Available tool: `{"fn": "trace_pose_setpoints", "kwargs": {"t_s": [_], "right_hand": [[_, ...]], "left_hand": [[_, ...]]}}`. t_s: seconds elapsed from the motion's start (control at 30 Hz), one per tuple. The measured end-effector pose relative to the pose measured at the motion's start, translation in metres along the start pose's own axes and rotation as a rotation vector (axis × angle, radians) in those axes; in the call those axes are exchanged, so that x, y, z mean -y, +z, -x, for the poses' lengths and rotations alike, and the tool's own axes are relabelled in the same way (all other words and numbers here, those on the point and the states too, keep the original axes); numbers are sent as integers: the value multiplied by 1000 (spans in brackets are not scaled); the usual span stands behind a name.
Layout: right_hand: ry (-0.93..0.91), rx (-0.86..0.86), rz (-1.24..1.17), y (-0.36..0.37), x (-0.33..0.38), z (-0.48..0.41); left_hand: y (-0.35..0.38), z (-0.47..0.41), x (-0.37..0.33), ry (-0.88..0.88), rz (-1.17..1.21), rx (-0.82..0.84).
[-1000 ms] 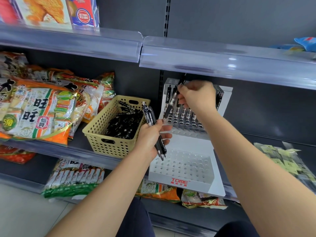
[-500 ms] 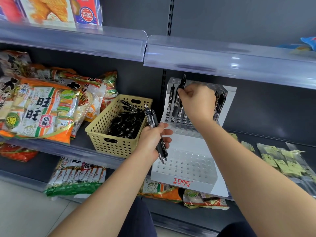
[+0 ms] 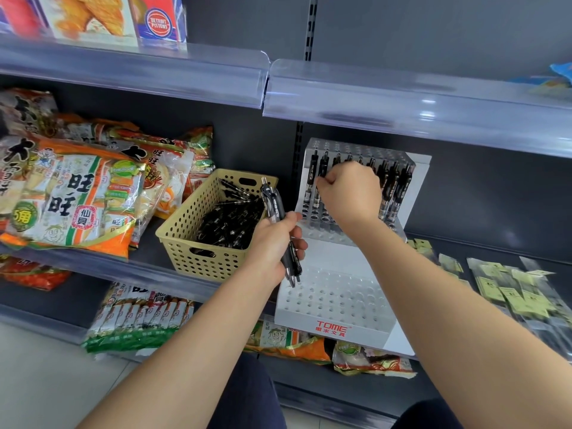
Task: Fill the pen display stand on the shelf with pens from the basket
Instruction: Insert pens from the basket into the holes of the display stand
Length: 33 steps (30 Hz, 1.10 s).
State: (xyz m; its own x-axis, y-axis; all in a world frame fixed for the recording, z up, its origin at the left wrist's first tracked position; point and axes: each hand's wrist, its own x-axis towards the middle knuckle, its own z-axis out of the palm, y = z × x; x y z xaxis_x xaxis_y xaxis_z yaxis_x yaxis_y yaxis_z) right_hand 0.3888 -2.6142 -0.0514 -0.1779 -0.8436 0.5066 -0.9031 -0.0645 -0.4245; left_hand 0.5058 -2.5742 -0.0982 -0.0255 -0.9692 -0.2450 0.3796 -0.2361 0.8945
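Orange rice-cracker bags (image 3: 77,196) stacked well left of left hand (image 3: 272,243). Clear price rail (image 3: 402,97) run across above right hand (image 3: 349,196). Box printed "Detroit Pistons" (image 3: 159,23) seen over rail, above and left of left hand. Yellow-green sachets in clear sleeves (image 3: 510,292) laid flat right of right hand. Green-and-white multipack (image 3: 139,320) shelved below left hand. Orange bag (image 3: 288,342) and pale bag (image 3: 371,360) laid lower, below right hand. Blue packet (image 3: 561,74) glimpsed far up right. Slotted upright (image 3: 310,26) fixed above both hands.

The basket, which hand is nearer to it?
Left. The left hand grips pens close beside the basket; the right hand is farther right, at the back row of the stand.
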Motion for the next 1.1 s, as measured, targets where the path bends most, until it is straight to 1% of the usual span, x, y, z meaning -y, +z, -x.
{"fn": "trace_pose_setpoints", "kwargs": {"t_s": [0.13, 0.2, 0.27, 0.33, 0.43, 0.53, 0.6, 0.67, 0.77, 0.83, 0.93, 1.03, 1.1], "right_hand": [[9, 12, 22, -3, 1, -1], [10, 26, -25, -4, 0, 1], [-7, 77, -151, -5, 2, 5], [16, 172, -344, -8, 5, 9], [154, 363, -581, -16, 7, 11], [253, 535, -704, -21, 4, 12], [259, 575, -741, -21, 3, 13], [270, 542, -800, -20, 2, 13], [209, 482, -844, -19, 0, 17], [134, 498, -869, -21, 0, 18], [20, 571, -845, -26, 0, 15], [-57, 733, -849, -28, 0, 13], [-96, 790, -860, -27, 2, 15]], "left_hand": [[3, 1, -3, 9, -4, 5], [5, 2, -5, 6, 7, 26], [6, 3, -5, 20, -3, 61], [8, 5, -6, 48, -27, 98], [8, 5, -6, 76, -2, 115], [6, 7, -6, 66, 14, 120], [6, 9, -5, 54, 25, 124], [7, 10, -6, 47, 44, 124], [8, 12, -12, -11, 156, 136], [7, 12, -17, -70, 243, 118], [2, 6, -21, -102, 247, 36], [-3, 0, -26, -137, 363, -21], [-5, -3, -30, -161, 423, -31]]}}
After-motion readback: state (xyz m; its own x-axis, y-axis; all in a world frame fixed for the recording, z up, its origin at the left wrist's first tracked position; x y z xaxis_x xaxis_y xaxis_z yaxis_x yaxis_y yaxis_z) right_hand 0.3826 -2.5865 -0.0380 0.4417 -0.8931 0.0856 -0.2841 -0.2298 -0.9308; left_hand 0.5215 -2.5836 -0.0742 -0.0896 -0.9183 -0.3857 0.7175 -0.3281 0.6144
